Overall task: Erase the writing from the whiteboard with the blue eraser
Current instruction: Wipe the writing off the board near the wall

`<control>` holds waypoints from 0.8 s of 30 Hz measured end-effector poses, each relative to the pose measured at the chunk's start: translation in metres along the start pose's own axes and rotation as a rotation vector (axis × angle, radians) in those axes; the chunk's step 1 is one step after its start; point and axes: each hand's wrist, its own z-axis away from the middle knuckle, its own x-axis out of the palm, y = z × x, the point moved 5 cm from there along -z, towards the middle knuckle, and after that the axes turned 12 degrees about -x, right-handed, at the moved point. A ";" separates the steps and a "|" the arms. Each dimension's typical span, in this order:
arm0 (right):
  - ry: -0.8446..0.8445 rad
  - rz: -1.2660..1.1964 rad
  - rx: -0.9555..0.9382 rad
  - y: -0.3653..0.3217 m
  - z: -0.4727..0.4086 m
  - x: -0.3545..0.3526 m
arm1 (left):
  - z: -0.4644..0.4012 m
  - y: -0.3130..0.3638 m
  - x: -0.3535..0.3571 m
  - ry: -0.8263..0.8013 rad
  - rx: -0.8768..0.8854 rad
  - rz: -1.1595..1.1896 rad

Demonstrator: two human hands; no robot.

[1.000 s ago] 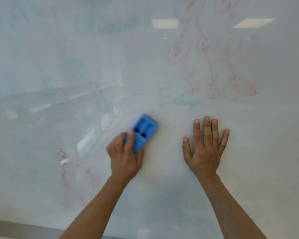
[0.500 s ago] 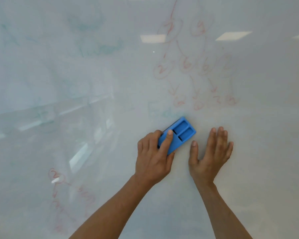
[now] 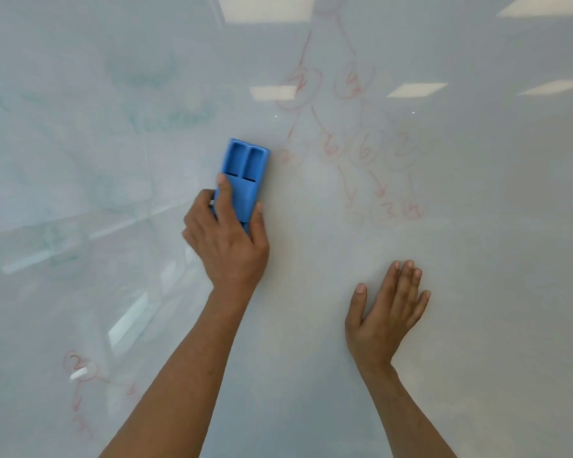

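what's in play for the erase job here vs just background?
In play:
blue eraser, gripped by left hand
whiteboard
faint red numbers and arrows
faint green writing

Background:
right hand, flat on the board, holding nothing
ceiling light reflections

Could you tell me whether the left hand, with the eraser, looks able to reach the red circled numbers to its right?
Probably yes. The left hand holds the eraser flat on the board, right beside the red numbers, with bare board between. The right hand rests lower, out of the way.
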 end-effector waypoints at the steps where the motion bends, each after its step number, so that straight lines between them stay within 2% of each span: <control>1: -0.001 -0.001 0.007 0.000 0.000 -0.001 | 0.000 -0.004 -0.001 0.026 -0.059 0.005; 3: 0.006 -0.005 -0.002 -0.002 -0.002 -0.003 | 0.013 -0.003 0.000 0.022 -0.017 0.003; 7: 0.050 -0.069 -0.178 -0.021 -0.012 -0.004 | 0.085 -0.001 0.008 -0.204 0.543 -0.050; 9: 0.070 -0.124 -0.181 -0.028 -0.017 -0.005 | 0.102 -0.014 0.005 -0.259 0.630 -0.071; 11: 0.073 -0.162 -0.178 -0.036 -0.018 -0.004 | 0.092 -0.032 -0.002 -0.222 0.556 -0.077; 13: 0.050 -0.201 -0.245 -0.050 -0.014 -0.002 | 0.071 -0.059 -0.016 -0.153 0.396 -0.071; 17: -0.005 -0.297 -0.430 -0.091 -0.006 0.009 | 0.028 -0.130 -0.051 0.001 -0.024 -0.035; 21: -0.052 -0.322 -0.528 -0.137 -0.005 0.023 | 0.010 -0.187 -0.080 0.149 -0.477 0.008; 23: -0.066 -0.301 -0.555 -0.154 -0.009 0.031 | 0.013 -0.194 -0.084 0.165 -0.553 0.014; 24: -0.065 -0.286 -0.564 -0.160 -0.011 0.034 | 0.018 -0.193 -0.084 0.136 -0.518 0.026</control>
